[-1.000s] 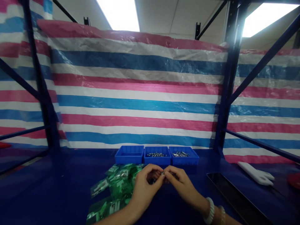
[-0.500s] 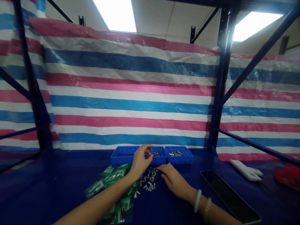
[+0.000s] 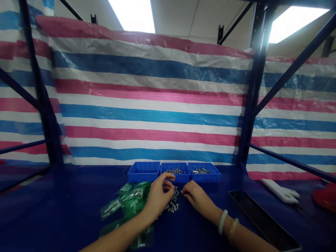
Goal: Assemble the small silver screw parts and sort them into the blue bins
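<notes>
My left hand hovers over a loose pile of small silver screws, partly covering it. Its fingers are bent, with a gap between thumb and forefinger, and nothing shows in them. To the right of the pile, my right hand rests low with fingers curled together; a tiny shiny metal piece shows at the fingertips, too small to name surely. Green-tinted plastic packets with small parts inside lie left of my left hand, partly under the forearm.
Behind the hands stand three blue bins: a left bin with no parts visible, a middle bin with small metal parts and a right bin with metal cylinders. A black phone-like slab and a white tool lie at right.
My left hand has drawn back from the bins, down over the screw pile. My right hand's fingers have curled in. The view has shifted slightly, uncovering the middle bin.
</notes>
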### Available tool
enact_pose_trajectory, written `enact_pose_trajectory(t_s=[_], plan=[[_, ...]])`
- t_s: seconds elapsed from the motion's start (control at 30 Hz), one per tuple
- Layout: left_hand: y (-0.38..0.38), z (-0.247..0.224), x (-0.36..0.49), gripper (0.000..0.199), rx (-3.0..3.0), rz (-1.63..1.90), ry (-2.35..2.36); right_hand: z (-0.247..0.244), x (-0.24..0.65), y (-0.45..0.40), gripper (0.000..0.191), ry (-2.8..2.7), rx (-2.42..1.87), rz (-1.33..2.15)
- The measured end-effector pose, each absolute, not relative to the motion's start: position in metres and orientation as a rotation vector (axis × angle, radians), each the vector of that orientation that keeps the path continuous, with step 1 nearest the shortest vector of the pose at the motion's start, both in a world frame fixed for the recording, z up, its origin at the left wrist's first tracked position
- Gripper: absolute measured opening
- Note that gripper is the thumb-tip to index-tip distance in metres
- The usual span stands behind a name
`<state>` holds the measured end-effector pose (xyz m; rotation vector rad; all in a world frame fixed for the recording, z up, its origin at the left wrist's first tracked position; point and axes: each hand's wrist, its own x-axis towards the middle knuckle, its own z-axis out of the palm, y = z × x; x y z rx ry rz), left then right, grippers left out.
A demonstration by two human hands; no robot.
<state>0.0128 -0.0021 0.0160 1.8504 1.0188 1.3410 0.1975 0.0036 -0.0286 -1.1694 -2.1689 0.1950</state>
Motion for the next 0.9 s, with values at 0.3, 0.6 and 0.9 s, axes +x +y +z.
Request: enact_pose_trajectory(t_s=[0.3, 0.6, 0.9], plan=[[-0.014, 0.013, 0.02, 0.028, 1.889, 1.242, 0.994, -0.037, 0.197, 0.013, 0.018, -2.005, -1.192, 0.278], [-0.015, 0.006, 0.019, 0.033, 1.876, 1.198, 0.973, -0.008, 0.193, -0.014, 0.014, -1.829, -1.011, 0.298], [-0.03, 0.009, 0.027, 0.025, 1.764, 1.241, 0.916, 0.007, 0.185, -0.035, 0.01, -1.782, -0.923, 0.398]])
